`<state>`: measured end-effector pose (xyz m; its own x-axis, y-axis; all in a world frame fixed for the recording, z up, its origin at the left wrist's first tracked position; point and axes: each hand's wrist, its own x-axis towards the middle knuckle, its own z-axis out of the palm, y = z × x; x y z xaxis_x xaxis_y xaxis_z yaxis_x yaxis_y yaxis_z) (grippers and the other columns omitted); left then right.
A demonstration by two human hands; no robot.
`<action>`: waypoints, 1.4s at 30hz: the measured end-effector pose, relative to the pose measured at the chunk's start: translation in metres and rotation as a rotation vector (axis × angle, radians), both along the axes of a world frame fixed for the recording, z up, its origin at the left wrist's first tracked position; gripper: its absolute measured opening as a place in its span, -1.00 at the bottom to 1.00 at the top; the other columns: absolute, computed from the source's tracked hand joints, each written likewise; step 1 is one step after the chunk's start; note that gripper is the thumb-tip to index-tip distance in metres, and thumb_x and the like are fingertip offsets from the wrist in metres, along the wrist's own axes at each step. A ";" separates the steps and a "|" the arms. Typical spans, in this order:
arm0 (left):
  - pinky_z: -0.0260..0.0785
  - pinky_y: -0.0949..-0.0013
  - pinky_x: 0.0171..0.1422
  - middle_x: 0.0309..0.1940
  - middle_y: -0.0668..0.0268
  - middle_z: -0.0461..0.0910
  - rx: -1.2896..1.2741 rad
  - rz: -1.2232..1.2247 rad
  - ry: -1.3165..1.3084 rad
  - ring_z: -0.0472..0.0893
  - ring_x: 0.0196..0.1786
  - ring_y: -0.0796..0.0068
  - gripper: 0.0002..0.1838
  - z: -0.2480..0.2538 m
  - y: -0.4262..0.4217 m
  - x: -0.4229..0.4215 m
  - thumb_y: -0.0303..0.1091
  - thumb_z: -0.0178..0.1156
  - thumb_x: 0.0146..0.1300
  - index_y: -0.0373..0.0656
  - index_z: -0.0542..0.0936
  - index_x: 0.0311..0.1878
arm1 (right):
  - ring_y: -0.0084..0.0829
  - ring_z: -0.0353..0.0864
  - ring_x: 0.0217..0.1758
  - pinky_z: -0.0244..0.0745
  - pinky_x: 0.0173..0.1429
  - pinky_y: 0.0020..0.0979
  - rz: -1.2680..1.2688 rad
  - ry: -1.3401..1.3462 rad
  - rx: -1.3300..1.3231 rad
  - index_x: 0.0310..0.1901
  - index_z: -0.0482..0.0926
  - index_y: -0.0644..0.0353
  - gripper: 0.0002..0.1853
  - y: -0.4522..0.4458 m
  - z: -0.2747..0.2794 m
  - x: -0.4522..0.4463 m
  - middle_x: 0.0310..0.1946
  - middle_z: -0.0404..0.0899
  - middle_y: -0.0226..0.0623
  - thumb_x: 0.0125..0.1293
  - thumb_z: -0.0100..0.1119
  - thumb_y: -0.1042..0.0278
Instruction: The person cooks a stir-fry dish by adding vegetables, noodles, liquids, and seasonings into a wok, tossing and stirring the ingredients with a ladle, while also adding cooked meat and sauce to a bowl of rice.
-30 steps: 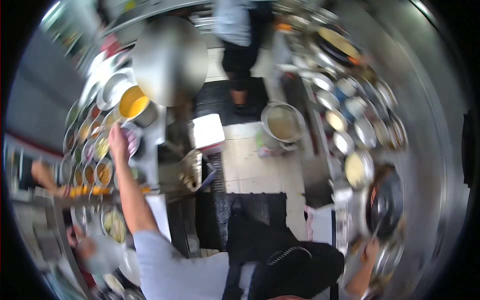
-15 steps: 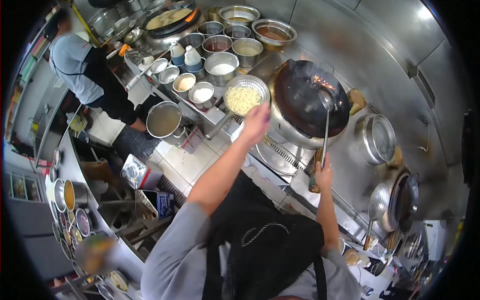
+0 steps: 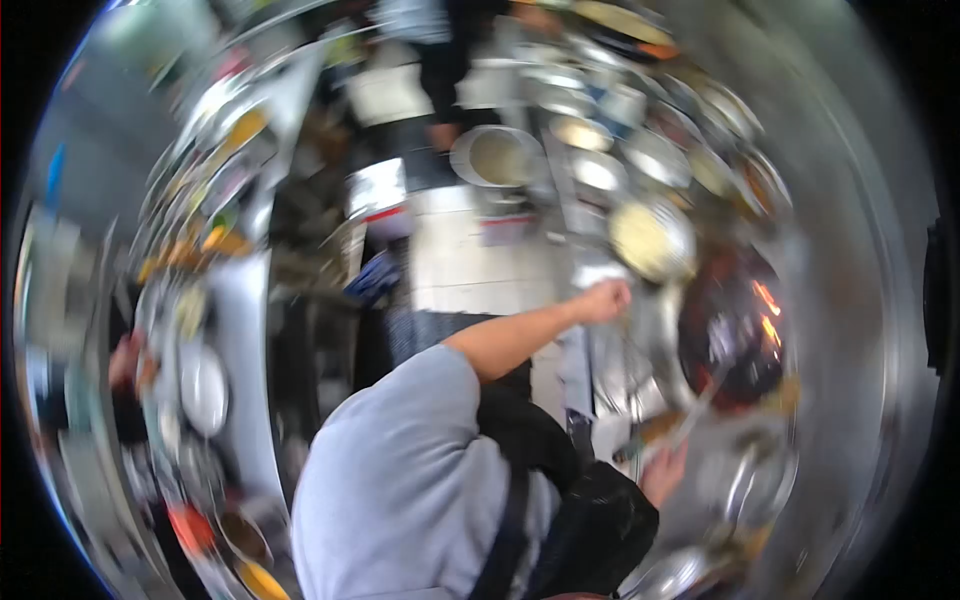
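Note:
My left hand [image 3: 605,300] is closed just below the perforated strainer [image 3: 652,238] that holds pale noodle-like strands; whether anything is inside it is hidden by blur. My right hand [image 3: 663,472] grips the handle of a metal ladle [image 3: 700,408], whose head reaches into the dark wok [image 3: 735,325]. Orange glints show on the wok's right side.
A large pot [image 3: 497,160] stands up ahead, near a metal tin [image 3: 380,190]. Metal bowls [image 3: 655,158] line the right counter. On the left counter [image 3: 245,350] are an oval plate [image 3: 205,390] and several containers. Another person [image 3: 437,70] stands at the top.
The view has swung left toward the aisle. My left hand was by the noodle strainer half a second ago and is now closed lower down. The ladle remains in my right hand over the wok.

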<state>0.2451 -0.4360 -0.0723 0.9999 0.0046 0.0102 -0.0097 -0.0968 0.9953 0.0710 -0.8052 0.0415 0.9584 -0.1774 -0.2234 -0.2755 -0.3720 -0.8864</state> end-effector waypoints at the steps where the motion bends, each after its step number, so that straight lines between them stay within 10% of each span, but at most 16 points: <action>1: 0.59 0.33 -0.14 -0.33 0.34 0.62 0.189 0.067 -0.054 0.65 -0.23 0.48 -0.88 -0.003 0.039 -0.036 -0.48 0.25 0.37 -0.14 0.58 -0.07 | -0.72 0.21 -0.58 0.10 -0.56 -0.49 -0.084 0.029 0.077 0.57 0.27 0.25 -0.40 0.005 0.009 -0.008 -0.56 0.28 -0.57 0.57 0.10 0.38; 9: 0.57 0.38 -0.24 -0.33 0.34 0.65 -0.115 1.194 0.232 0.65 -0.30 0.55 -0.97 -0.030 0.309 -0.368 -0.47 0.28 0.36 -0.14 0.61 -0.20 | -0.48 0.44 -0.39 0.35 -0.35 -0.36 0.157 -0.041 -0.595 0.54 0.33 0.22 -0.39 -0.003 0.017 0.034 -0.28 0.48 -0.27 0.51 0.17 0.33; 17: 0.58 0.36 -0.25 -0.34 0.24 0.61 -0.559 2.224 -0.334 0.60 -0.38 0.44 -0.80 0.028 0.485 -0.629 -0.31 0.25 0.46 -0.25 0.51 -0.13 | -0.20 0.67 -0.16 0.64 -0.08 -0.18 0.477 -0.005 -0.976 0.49 0.39 0.22 -0.38 0.031 0.049 0.104 0.06 0.68 0.05 0.45 0.25 0.26; 18: 0.60 0.28 -0.24 -0.27 0.18 0.61 -0.594 2.198 -0.408 0.61 -0.34 0.38 -0.76 0.010 0.514 -0.667 -0.31 0.28 0.44 -0.31 0.54 -0.07 | 0.09 0.67 0.22 0.51 0.33 -0.06 0.398 -0.053 -1.008 0.30 0.59 0.24 -0.44 0.094 0.090 0.069 0.14 0.69 0.12 0.36 0.36 0.11; 22: 0.67 0.13 0.00 0.13 0.01 0.52 -0.831 2.376 -0.398 0.65 -0.07 0.17 -0.53 0.033 0.567 -0.716 -0.39 0.28 0.42 -0.41 0.40 0.27 | 0.07 0.73 0.10 0.64 0.17 -0.06 0.717 -0.216 -1.523 0.08 0.67 0.39 -0.42 -0.007 0.021 0.167 0.04 0.72 0.17 0.50 0.12 -0.11; 25: 0.66 -0.01 0.24 0.38 -0.06 0.37 -0.827 2.396 -0.415 0.61 0.18 0.03 -0.41 0.017 0.590 -0.734 -0.50 0.24 0.40 -0.41 0.26 0.41 | -0.04 0.68 0.01 0.58 0.07 -0.14 0.540 -0.098 -1.314 0.06 0.66 0.37 -0.50 0.018 0.042 0.138 -0.04 0.69 0.06 0.49 0.15 0.00; 38: 0.61 0.19 -0.04 0.24 0.27 0.62 -0.586 2.068 -0.299 0.68 0.13 0.28 -0.46 0.013 0.472 -0.675 -0.60 0.20 0.35 -0.01 0.45 0.37 | -0.54 0.45 -0.39 0.31 -0.39 -0.48 -0.033 0.228 -0.113 -0.01 0.63 0.25 -0.83 0.108 0.238 -0.077 -0.35 0.55 -0.45 0.41 0.28 0.44; 40: 0.63 0.12 0.17 0.31 0.16 0.58 -0.556 1.757 -0.248 0.66 0.25 0.20 -0.44 0.021 0.433 -0.638 -0.67 0.13 0.35 -0.19 0.42 0.41 | -0.66 0.34 -0.69 0.19 -0.67 -0.55 0.312 0.252 0.031 0.60 0.24 0.15 -0.37 -0.013 0.157 -0.032 -0.58 0.45 -0.46 0.55 0.10 0.41; 42: 0.61 0.08 0.26 0.35 0.10 0.55 -0.629 1.550 -0.115 0.64 0.29 0.15 -0.40 0.041 0.394 -0.579 -0.71 0.06 0.34 -0.23 0.37 0.46 | -0.68 0.33 -0.71 0.19 -0.69 -0.57 0.163 0.297 -0.072 0.61 0.23 0.12 -0.37 0.002 0.133 -0.029 -0.59 0.43 -0.51 0.56 0.09 0.44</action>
<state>-0.3336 -0.0417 -0.0315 0.0412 0.9503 -0.3087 -0.3642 0.3020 0.8810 0.0418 -0.8035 0.1741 0.8703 -0.0527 -0.4897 -0.4494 -0.4916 -0.7459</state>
